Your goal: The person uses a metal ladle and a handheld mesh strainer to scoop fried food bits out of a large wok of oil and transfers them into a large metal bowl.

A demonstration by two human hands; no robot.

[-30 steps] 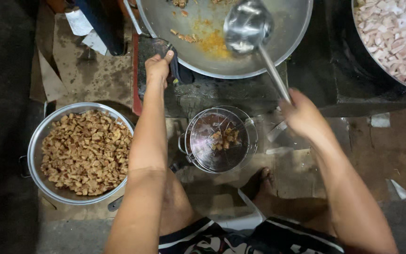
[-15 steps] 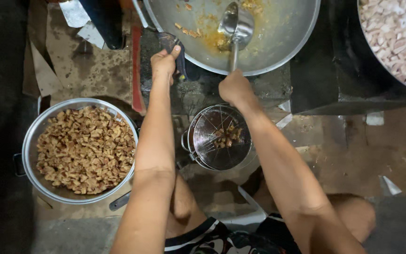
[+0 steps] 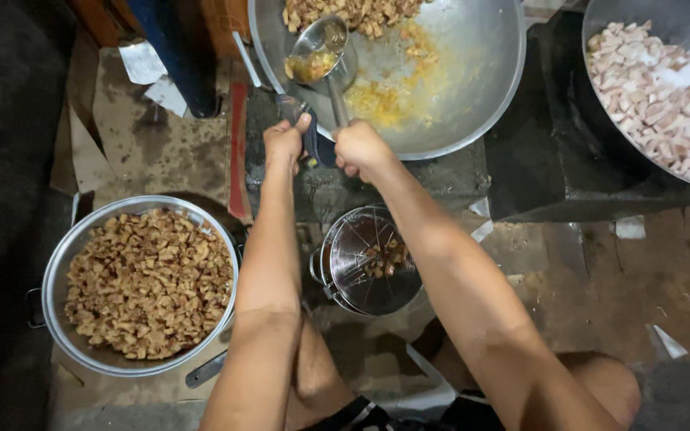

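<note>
My right hand (image 3: 358, 148) is shut on the handle of a metal ladle (image 3: 318, 53), whose bowl holds yellow oil and rests inside the big steel wok (image 3: 473, 88). My left hand (image 3: 285, 142) grips the wok's near rim through a dark cloth (image 3: 311, 137). Fried brown pieces (image 3: 353, 12) lie heaped at the wok's far side, with orange oil pooled in its middle. Below my arms stands a small pot topped by a wire strainer (image 3: 369, 259) that holds a few fried bits.
A wide steel basin (image 3: 57, 263) full of fried brown pieces sits at the lower left on cardboard. A second large pan (image 3: 680, 24) of raw pale pink meat cubes is at the upper right, on a black stove. My knees show at the bottom.
My right hand has swung the ladle from the wok's right side to its left and slid down to the handle's end, beside my left hand. The ladle now holds oil.
</note>
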